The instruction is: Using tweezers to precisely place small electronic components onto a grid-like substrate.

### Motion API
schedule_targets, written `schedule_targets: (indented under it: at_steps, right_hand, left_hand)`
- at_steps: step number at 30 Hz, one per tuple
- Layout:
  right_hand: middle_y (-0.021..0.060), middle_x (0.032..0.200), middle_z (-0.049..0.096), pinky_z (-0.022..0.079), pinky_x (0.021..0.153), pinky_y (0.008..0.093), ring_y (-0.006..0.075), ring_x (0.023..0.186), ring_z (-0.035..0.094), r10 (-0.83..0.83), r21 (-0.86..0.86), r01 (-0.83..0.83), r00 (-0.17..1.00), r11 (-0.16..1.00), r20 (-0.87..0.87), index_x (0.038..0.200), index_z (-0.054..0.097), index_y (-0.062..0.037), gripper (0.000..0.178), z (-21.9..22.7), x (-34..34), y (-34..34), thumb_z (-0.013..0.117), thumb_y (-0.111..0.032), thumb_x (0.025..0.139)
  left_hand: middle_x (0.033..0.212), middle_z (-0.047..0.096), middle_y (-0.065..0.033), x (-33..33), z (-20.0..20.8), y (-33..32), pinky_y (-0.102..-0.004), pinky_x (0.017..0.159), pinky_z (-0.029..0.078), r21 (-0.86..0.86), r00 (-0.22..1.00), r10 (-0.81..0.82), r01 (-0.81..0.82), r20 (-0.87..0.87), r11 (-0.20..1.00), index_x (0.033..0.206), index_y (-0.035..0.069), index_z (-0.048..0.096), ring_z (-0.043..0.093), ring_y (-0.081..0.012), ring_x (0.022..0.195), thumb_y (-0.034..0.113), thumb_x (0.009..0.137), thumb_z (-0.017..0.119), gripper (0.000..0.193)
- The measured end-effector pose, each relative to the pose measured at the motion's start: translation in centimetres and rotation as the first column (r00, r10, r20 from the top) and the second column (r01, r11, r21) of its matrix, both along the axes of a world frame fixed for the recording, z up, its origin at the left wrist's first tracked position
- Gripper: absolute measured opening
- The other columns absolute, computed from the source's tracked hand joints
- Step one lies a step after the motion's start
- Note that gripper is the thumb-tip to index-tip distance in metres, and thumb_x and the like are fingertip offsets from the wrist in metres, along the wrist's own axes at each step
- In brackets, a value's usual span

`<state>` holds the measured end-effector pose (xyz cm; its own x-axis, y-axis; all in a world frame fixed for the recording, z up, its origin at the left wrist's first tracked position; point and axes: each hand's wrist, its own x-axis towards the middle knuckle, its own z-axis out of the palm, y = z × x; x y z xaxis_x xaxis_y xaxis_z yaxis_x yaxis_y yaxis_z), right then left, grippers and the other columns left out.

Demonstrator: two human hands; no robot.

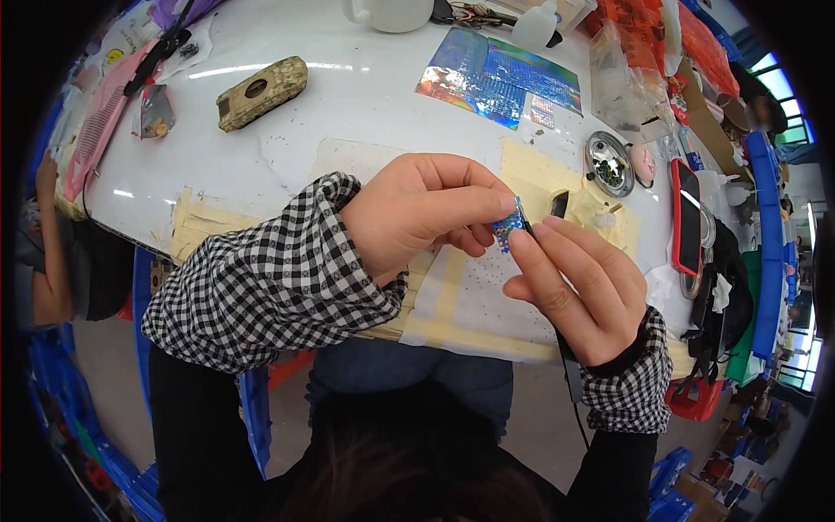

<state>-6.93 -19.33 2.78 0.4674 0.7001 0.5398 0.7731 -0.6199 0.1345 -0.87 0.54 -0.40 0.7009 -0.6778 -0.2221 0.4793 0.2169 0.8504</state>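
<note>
Mostly, the writing before us is too small to read: a pale label (542, 110) beside the shiny blue holographic sheets (531, 76), far on the worktop (365, 87), carries fine rows of print that blur away.

Nearer, above a white paper (487, 300) dotted with dark specks, our left hand (417, 213) pinches a small glittering blue piece (504, 230) between thumb and forefinger, its other fingers (470, 241) curled below. The piece sits clear of the worktop at the tips, its upper end under the thumb. Our right hand (581, 283) closes on a slim black corded tool (571, 372), whose dark tip lies just right of the piece; we cannot tell whether they touch.

The piece looks flat and narrow, stands nearly upright, and shows bright multicoloured flecks.

Far left lies a camouflage model vehicle hull (261, 96); to the right, a round metal dish (606, 143) holds dark green bits, near a red-cased phone (687, 217).
</note>
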Motion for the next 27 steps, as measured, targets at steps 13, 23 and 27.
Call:
schedule_targets:
  at_steps: [13, 23, 27]
  right_hand:
    - [0.0118, 0.085, 0.063, 0.057, 0.066, 0.0324, 0.0236, 0.080, 0.064, -0.005, -0.014, 0.005, 1.000, 1.000, 0.006, 0.098, 0.067, 0.0028, 0.026, 0.01, -0.07, 0.00, 0.070, -0.014, 0.078]
    - [0.0117, 0.085, 0.062, 0.057, 0.067, 0.0324, 0.0236, 0.081, 0.063, 0.005, -0.018, -0.004, 1.000, 1.000, 0.021, 0.098, 0.067, 0.0035, 0.027, 0.16, -0.04, -0.15, 0.071, -0.013, 0.077]
    - [0.0114, 0.087, 0.063, 0.056, 0.065, 0.0319, 0.0236, 0.081, 0.064, 0.009, 0.002, -0.009, 1.000, 1.000, -0.001, 0.100, 0.067, 0.0024, 0.029, 0.02, -0.10, -0.23, 0.071, -0.014, 0.076]
  left_hand:
    - [0.076, 0.061, 0.0008, -0.04, 0.08, -0.06, -0.0210, 0.064, 0.047, 0.008, 1.000, 0.016, -0.016, 0.007, 1.000, 0.092, 0.003, 0.062, 0.057, -0.0055, 0.066, 0.017, 0.088, 0.062, 0.014]
    - [0.077, 0.061, 0.0003, 0.02, 0.06, -0.04, -0.0208, 0.065, 0.047, 0.018, 0.999, 0.018, -0.019, 0.047, 1.000, 0.092, 0.003, 0.063, 0.057, -0.0057, 0.069, 0.017, 0.088, 0.062, 0.014]
    - [0.079, 0.062, -0.0002, 0.11, 0.04, 0.03, -0.0206, 0.066, 0.048, 0.050, 0.996, 0.069, -0.072, 0.063, 0.996, 0.093, 0.003, 0.063, 0.057, -0.0059, 0.069, 0.018, 0.088, 0.063, 0.016]
